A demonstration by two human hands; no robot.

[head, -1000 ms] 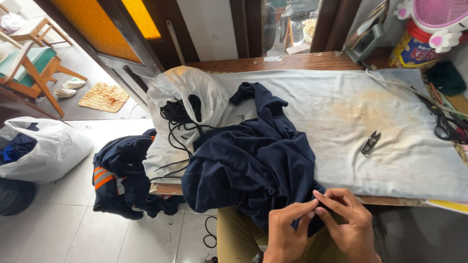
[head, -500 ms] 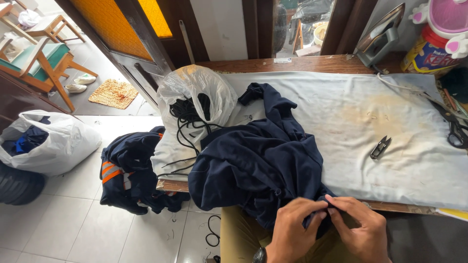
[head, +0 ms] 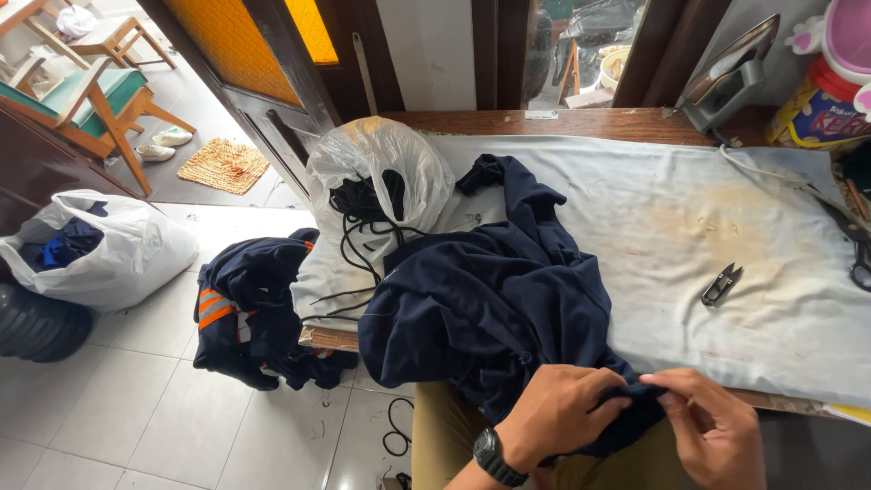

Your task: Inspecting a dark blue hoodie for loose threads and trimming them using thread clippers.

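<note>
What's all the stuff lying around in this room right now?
navy garment: one, dark blue, on the cloth-covered table, its edge pinched by both hands
thread snips: one, dark metal, on the table cloth
clear plastic bag: one, holding black cords, table's left end
iron: one, grey, standing at the table's back edge
pile of navy clothes: one, orange stripes, on the floor
white bag: one, on the floor at left
wooden chair: one, green seat, far left
left hand: wears a black watch
right hand: bare
</note>
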